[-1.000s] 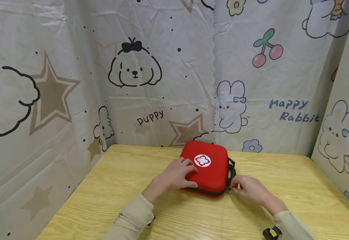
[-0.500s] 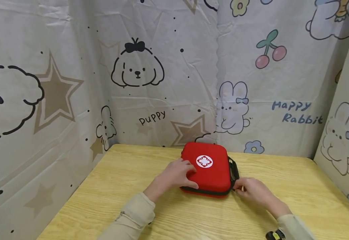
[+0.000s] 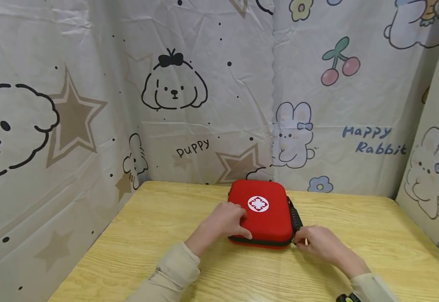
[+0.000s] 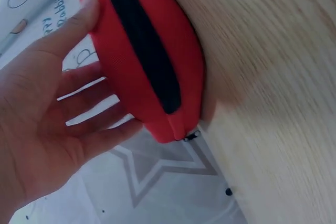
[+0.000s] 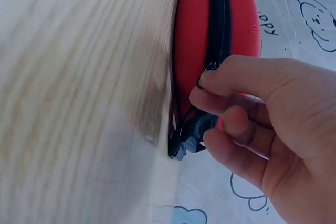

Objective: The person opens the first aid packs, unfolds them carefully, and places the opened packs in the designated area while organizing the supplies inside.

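A red zippered first-aid case [image 3: 266, 224] with a white cross emblem lies flat on the table. My left hand [image 3: 224, 220] rests on its left part, fingers spread; the left wrist view shows the thumb and fingertips [image 4: 135, 125] touching the red shell without curling round it. At the near right corner, my right hand [image 3: 319, 243] pinches the small zipper pull [image 5: 210, 68] between thumb and index finger. Beside those fingers, the black carry handle [image 3: 296, 218] sticks out from the case's right side. The black zipper band [image 5: 218, 19] looks closed along the near side.
The wooden table [image 3: 159, 235] reaches back to a patterned cloth curtain [image 3: 189, 126] with cartoon animals and stars. The case lies near the table's back edge. A black wrist device [image 3: 348, 298] shows at the right sleeve.
The case has turned slightly and its near right corner has shifted to the right. My right hand has moved a little right and nearer with it. My left hand stays on the case.
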Available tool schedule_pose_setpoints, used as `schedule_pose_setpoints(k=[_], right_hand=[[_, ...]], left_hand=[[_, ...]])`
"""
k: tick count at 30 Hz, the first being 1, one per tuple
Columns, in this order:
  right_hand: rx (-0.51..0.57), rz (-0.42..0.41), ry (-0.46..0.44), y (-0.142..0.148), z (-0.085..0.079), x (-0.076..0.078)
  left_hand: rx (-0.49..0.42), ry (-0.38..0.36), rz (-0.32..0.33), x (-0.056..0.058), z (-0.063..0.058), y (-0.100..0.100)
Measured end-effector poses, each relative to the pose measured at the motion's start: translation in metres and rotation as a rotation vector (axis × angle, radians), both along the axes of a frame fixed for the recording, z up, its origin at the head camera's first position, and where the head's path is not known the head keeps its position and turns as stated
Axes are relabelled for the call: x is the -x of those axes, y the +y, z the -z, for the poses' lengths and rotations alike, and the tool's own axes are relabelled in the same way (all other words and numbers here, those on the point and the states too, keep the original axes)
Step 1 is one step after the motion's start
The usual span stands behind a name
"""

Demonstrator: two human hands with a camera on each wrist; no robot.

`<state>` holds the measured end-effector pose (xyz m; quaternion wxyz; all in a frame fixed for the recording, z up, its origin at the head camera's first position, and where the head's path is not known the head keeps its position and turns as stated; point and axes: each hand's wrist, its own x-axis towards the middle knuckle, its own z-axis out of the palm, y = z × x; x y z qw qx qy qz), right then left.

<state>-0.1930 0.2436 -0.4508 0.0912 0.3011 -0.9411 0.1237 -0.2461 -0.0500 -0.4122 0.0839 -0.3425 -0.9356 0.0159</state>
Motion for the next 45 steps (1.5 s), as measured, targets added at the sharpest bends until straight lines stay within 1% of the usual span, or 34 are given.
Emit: schedule_pose_setpoints(k=[5,10,17,24,27,32,37,40,43,45], right_hand=[[-0.029,-0.005,0.015,-0.003,-0.001,-0.004],[-0.033,-0.053,0.055,-0.005,0.0,-0.008],[-0.01,-0.071,0.018,-0.009,-0.003,-0.007],[-0.05,-0.077,0.041,-0.013,-0.003,-0.01],[-0.043,-0.083,0.063,-0.016,-0.003,-0.011],[-0.032,-0.083,0.066,-0.031,-0.002,-0.011],[-0.023,-0.063,0.051,-0.053,0.001,-0.009],[-0.011,-0.047,0.044,-0.062,0.002,-0.007],[-0.005,-0.031,0.042,-0.065,0.002,-0.004],[0.004,-0.019,0.022,-0.064,0.002,-0.003]], left_hand=[[-0.023,-0.011,-0.017,-0.006,-0.003,0.006],[0.012,-0.003,-0.039,-0.01,-0.003,0.009],[-0.048,-0.014,-0.085,-0.014,0.001,0.008],[-0.056,-0.015,-0.11,-0.015,0.003,0.008],[-0.056,0.009,-0.115,-0.015,0.004,0.009],[-0.035,0.09,-0.127,-0.017,0.008,0.015],[-0.06,0.117,-0.19,-0.02,0.015,0.026],[-0.063,0.151,-0.219,-0.022,0.017,0.033],[-0.018,0.184,-0.226,-0.021,0.016,0.038],[0.017,0.202,-0.211,-0.019,0.016,0.039]])
